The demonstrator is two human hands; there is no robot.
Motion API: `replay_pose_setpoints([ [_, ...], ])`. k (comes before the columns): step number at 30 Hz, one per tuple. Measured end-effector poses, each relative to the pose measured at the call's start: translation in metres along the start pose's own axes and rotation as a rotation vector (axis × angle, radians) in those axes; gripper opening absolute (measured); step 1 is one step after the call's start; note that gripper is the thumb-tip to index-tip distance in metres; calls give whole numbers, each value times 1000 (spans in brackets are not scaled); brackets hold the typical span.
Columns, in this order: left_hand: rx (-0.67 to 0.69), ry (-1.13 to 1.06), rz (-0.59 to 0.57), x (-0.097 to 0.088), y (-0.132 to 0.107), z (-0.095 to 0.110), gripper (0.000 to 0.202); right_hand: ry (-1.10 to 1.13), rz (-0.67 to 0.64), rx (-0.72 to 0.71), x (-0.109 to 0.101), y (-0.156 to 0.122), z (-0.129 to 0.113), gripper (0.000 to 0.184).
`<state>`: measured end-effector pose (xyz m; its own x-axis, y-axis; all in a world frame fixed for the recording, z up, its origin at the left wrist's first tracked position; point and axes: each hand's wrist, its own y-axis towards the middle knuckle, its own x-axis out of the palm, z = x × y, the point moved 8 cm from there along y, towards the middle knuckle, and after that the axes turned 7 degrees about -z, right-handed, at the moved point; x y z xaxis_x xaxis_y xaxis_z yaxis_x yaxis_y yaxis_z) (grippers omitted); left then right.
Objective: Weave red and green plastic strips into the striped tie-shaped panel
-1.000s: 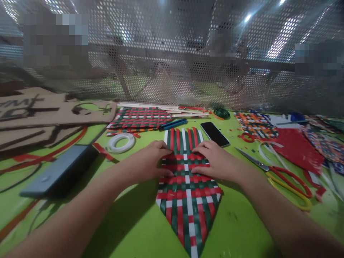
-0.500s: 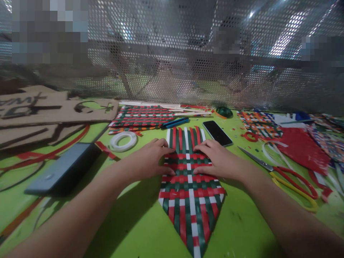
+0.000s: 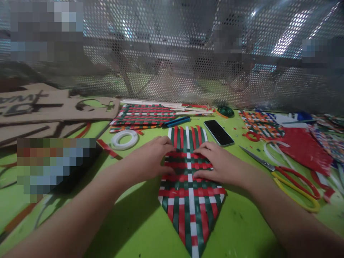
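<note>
On the green worktop, well short of its far edge, a red, green and white woven piece lies under the left hand and right hand.
Both hands rest unclenched, thumbs and fingers apart, hiding parts of its side margins; its pointed tip is cut off below. Toward the worktop's left, pixel blocks mask a dark object; at the far edge, shapes behind the perforated screen are unclear.

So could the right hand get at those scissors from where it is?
Probably yes: the scissors lie beside the right forearm with bare green table between, and nothing seems to cover them. The right hand would first have to leave the woven piece.
</note>
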<state>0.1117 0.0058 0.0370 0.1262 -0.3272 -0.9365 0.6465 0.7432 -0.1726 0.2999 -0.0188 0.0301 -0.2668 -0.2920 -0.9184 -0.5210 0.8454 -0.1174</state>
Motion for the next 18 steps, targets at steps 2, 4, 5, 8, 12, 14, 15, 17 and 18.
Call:
replay_pose_setpoints([
  [2,13,-11,-49,4,-5,5,81,19,-57,29,3,-2,-1,85],
  [4,21,0,-99,10,-9,9,102,27,-98,53,6,-5,-1,101],
  [5,17,13,-113,13,-12,10,109,23,-108,56,7,-6,-2,107],
  [8,-7,37,-133,19,-14,10,115,0,-106,39,10,-8,-6,114],
  [12,-30,21,-146,25,-12,6,116,7,-91,22,13,-7,-6,113],
  [14,-34,13,-148,25,-11,6,114,16,-78,14,13,-6,-5,112],
  [15,-36,10,-152,25,-10,6,113,18,-76,16,13,-6,-5,112],
  [17,-46,0,-165,25,-10,6,110,14,-89,26,13,-5,-4,113],
  [18,-51,-7,-177,25,-10,7,109,10,-106,31,14,-5,-4,115],
])
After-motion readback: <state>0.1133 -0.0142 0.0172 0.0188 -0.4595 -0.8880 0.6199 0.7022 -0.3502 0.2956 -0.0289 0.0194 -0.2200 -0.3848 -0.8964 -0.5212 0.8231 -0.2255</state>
